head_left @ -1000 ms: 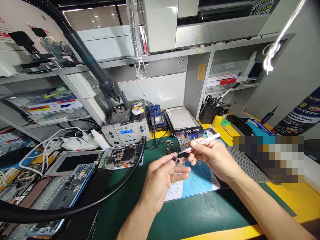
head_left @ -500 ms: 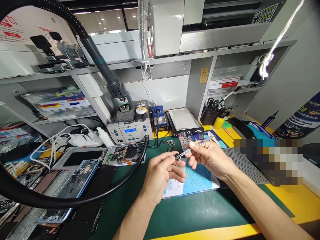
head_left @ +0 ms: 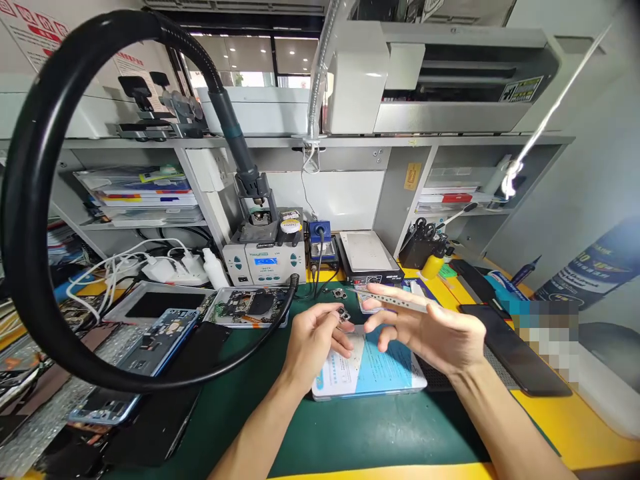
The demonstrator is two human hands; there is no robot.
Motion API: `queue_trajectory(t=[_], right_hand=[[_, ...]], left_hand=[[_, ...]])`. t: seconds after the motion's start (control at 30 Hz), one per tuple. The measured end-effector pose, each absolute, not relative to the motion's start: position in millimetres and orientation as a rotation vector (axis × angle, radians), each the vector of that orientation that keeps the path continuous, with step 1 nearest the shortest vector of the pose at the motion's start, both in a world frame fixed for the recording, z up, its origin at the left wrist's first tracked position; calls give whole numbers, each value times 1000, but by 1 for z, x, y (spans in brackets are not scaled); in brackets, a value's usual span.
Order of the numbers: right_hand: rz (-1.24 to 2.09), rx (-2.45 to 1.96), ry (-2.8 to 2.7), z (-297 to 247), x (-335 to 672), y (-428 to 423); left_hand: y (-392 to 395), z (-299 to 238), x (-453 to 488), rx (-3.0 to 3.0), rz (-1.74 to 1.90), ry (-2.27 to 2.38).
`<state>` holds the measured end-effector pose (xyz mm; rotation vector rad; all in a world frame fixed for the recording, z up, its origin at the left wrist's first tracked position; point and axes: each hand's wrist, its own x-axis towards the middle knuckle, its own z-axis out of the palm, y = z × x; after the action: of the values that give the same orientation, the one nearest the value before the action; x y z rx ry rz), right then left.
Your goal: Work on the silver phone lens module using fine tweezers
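Observation:
My left hand [head_left: 313, 340] pinches a small black and silver phone camera module [head_left: 343, 315] between thumb and forefinger, its other fingers curled below. Across from it, my right hand [head_left: 425, 327] has its fingers spread, with metal tweezers [head_left: 395, 302] lying along them and held near the thumb. The tweezers' tips point left and stand apart from the module. Under both hands lies a flat blue and white box [head_left: 370, 380] on the green mat [head_left: 360, 433]. Another small module [head_left: 339, 293] rests on the mat just behind my left hand.
A hot air station [head_left: 265, 261] stands at the back, its thick black hose [head_left: 30, 233] looping over the left side. An opened phone [head_left: 247, 307] and a blue phone frame [head_left: 145, 367] lie left. On the right are a black phone [head_left: 520, 353] and a yellow bottle [head_left: 434, 265].
The tweezers have come away from the module, and my right hand has opened its fingers and turned. The module stays in my left hand. The camera view has tilted up.

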<state>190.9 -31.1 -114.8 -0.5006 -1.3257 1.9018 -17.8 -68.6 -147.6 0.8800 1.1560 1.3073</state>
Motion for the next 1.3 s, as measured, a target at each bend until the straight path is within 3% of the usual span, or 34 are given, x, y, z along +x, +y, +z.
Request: queue_trajectory(t=[0.23,0.63,1.3], right_hand=[[1877,-593,-1474,-121,191,-32],[1696,-883,-1331,-135,188,-107],[1526,-952,-1423,-152,178,-122]], left_hand=[[-66,-148,-23,943,1348,1168],[-77,-144,-18,1108,1215,1058],[-86,-145,-19,1407,1124,881]])
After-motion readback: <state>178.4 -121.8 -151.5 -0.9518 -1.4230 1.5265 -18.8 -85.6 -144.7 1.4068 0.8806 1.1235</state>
